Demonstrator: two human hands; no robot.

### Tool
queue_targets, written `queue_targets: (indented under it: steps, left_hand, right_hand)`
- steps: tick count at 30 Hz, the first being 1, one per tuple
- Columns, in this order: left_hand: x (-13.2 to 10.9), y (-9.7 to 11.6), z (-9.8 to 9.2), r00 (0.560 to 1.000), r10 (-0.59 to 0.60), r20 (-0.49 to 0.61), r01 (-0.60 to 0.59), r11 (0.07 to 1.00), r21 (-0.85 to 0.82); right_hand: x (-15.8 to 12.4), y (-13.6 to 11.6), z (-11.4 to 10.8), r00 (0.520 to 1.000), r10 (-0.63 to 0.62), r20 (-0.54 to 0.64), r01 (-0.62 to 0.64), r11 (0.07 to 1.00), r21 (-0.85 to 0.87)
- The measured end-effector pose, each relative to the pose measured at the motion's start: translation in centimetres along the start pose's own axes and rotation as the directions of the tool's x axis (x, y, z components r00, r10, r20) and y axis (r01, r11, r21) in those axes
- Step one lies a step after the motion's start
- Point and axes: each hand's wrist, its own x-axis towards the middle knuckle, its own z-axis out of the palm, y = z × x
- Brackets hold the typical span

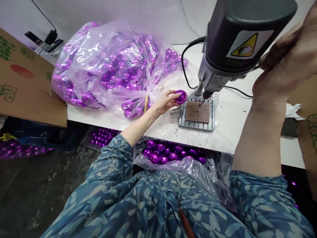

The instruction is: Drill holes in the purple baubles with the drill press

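Note:
My left hand (pixel 167 101) pinches a shiny purple mirrored ball (pixel 181 97) between thumb and fingers. The ball is held just left of the drill press (pixel 235 43), beside its slotted metal base (pixel 210 125). On that base lies a square brown board (pixel 198 114) with a small hole, sprinkled with dark shavings, under the drill's chuck (pixel 207 95). To the right of the machine, my right hand (pixel 289 56) is raised with curled fingers around the drill press lever (pixel 255 68), which is mostly hidden by the hand.
A large clear bag (pixel 106 66) of purple mirrored balls, tied with a yellow band, fills the table's left. Below the front edge sits an open bag of purple balls (pixel 170 152). Cardboard boxes (pixel 32 76) flank both sides. A black cable (pixel 184 62) loops behind the machine.

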Motion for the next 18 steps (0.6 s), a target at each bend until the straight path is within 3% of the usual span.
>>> queue_targets:
  steps: [3,10,18]
  left_hand:
    - [-0.9,-1.9,1.6,1.0,0.015,-0.014,-0.016,0.999,-0.03]
    - [-0.1,-4.8,4.6,0.977,0.192,0.09,-0.204,0.968,0.148]
    - [1.4,-6.3,5.7,0.948,0.282,0.149,-0.319,0.86,0.398]
  right_hand:
    - [-0.1,-0.4,0.1,0.998,-0.044,-0.033,0.044,0.999,0.027]
    - [-0.6,-1.2,-0.1,0.998,-0.049,0.039,0.045,0.994,0.098]
    - [-0.5,-1.3,-0.1,0.999,-0.019,0.037,0.018,0.999,0.03]
